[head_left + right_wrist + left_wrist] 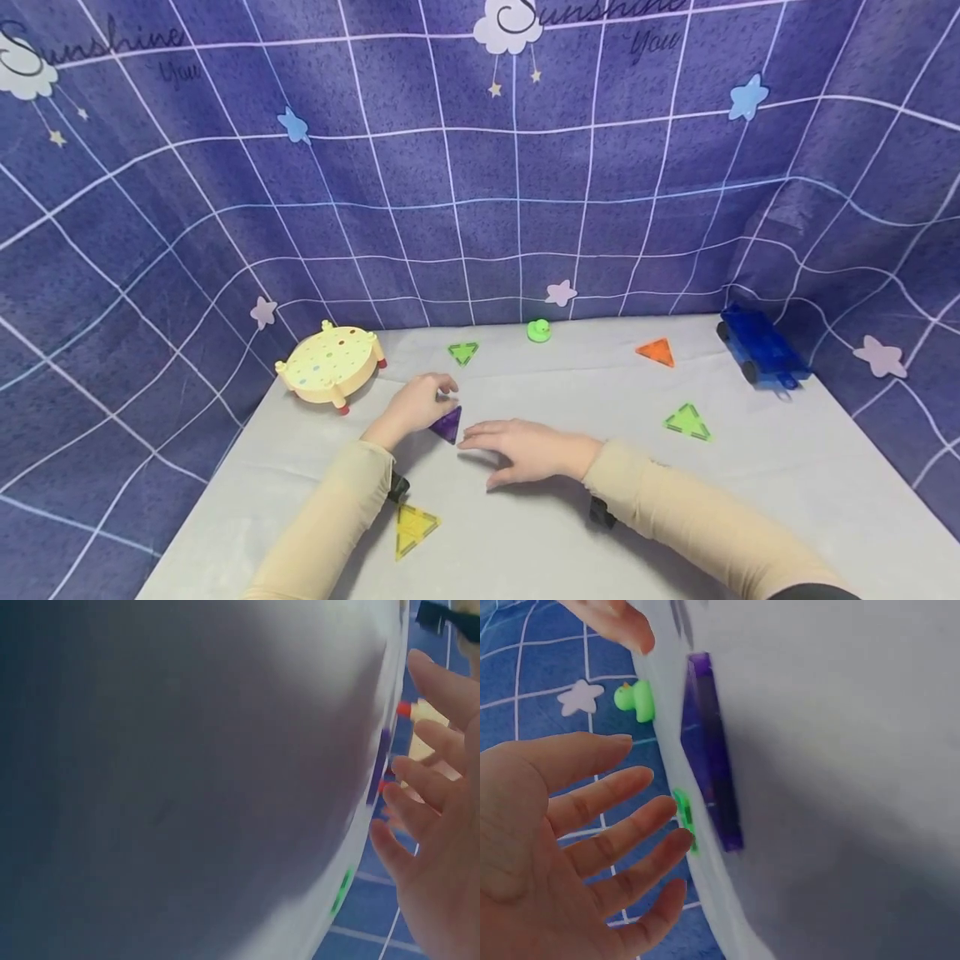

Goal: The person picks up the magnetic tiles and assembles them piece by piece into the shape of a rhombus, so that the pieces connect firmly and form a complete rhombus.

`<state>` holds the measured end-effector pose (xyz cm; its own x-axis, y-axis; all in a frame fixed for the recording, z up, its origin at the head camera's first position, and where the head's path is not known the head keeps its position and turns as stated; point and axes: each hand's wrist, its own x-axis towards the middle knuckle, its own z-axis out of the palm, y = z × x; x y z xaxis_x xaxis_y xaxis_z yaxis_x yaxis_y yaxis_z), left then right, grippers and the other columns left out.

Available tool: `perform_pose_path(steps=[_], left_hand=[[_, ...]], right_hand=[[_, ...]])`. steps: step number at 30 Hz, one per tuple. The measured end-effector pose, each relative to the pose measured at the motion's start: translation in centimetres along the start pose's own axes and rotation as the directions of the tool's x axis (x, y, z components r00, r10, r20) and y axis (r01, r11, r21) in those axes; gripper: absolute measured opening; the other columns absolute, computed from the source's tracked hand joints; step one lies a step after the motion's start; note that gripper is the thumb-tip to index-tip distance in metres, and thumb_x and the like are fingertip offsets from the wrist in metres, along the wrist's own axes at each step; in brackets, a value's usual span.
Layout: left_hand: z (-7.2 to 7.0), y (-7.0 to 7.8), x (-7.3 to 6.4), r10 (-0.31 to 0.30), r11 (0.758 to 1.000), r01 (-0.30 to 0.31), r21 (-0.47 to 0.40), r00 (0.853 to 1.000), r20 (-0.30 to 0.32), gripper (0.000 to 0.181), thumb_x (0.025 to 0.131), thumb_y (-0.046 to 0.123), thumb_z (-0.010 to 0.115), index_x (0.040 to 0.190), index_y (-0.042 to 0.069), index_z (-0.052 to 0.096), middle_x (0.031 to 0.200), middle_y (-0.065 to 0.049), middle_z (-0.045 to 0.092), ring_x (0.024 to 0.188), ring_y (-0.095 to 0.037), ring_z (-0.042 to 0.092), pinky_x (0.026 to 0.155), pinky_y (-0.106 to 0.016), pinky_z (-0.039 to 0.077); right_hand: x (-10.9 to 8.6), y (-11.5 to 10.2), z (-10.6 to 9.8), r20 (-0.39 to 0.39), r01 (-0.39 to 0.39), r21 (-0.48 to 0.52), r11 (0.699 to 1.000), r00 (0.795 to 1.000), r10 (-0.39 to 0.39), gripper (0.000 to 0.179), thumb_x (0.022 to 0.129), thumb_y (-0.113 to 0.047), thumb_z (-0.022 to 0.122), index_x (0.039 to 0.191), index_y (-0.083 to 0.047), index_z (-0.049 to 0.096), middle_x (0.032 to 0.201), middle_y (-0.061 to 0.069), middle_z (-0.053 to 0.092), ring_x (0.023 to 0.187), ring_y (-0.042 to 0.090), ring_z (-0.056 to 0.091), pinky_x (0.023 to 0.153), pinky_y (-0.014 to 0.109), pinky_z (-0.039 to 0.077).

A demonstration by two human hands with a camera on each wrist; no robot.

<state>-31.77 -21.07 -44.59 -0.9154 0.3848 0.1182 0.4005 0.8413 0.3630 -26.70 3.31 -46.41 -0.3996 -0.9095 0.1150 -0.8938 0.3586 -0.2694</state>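
Observation:
A purple translucent triangle tile (447, 426) lies flat on the white-covered table between the two hands. My left hand (422, 404) hovers just behind and left of it, palm partly turned inward, fingers loosely bent. In the left wrist view a gap shows between those fingertips (679, 840) and the purple tile (711, 754). From the other side my right hand (528, 450) reaches in low over the cloth, its fingers extended towards the tile's right corner. Nothing is in either hand. The right wrist view has the right hand (442, 817) with fingers spread and slightly bent.
A yellow triangle tile (414, 530) lies beside the left forearm. Farther back are a green triangle tile (462, 352), a green duck (538, 331) and an orange triangle tile (657, 352). Another green tile (687, 422), a blue toy car (761, 346) and a round cream toy table (330, 367) flank them.

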Motion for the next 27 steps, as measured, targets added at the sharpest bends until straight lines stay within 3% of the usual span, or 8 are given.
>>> perform_pose_path(steps=[5, 15, 27], left_hand=[[0.2, -0.8, -0.6, 0.011, 1.000, -0.011, -0.018, 1.000, 0.026, 0.025, 0.088, 0.018, 0.077, 0.109, 0.007, 0.073, 0.108, -0.012, 0.072, 0.105, -0.033, 0.067, 0.094, -0.051, 0.051], [0.7, -1.5, -1.2, 0.131, 0.991, -0.127, -0.046, 0.986, 0.099, 0.040, 0.079, 0.021, 0.086, 0.112, 0.005, 0.072, 0.104, -0.010, 0.068, 0.100, -0.030, 0.064, 0.092, -0.048, 0.050], [0.7, -1.6, -1.1, 0.156, 0.987, -0.149, -0.067, 0.979, 0.131, 0.052, 0.076, 0.027, 0.089, 0.118, 0.006, 0.069, 0.107, -0.010, 0.065, 0.101, -0.029, 0.062, 0.093, -0.047, 0.048]], right_hand=[[0.9, -1.2, 0.6, 0.038, 0.101, -0.032, 0.994, 0.994, -0.100, 0.072, 0.091, -0.042, 0.075, 0.151, -0.013, 0.049, 0.155, 0.012, 0.046, 0.144, 0.023, 0.040, 0.118, 0.038, 0.030], [3.4, -3.5, 1.8, 0.117, 0.238, -0.103, 0.966, 0.967, -0.226, 0.071, 0.092, -0.049, 0.071, 0.153, -0.021, 0.048, 0.153, 0.008, 0.048, 0.140, 0.018, 0.042, 0.118, 0.027, 0.025], [6.2, -6.0, 2.1, 0.245, 0.343, -0.137, 0.930, 0.921, -0.303, 0.064, 0.098, -0.047, 0.063, 0.156, -0.033, 0.042, 0.161, 0.007, 0.035, 0.143, 0.017, 0.034, 0.118, 0.024, 0.021]])
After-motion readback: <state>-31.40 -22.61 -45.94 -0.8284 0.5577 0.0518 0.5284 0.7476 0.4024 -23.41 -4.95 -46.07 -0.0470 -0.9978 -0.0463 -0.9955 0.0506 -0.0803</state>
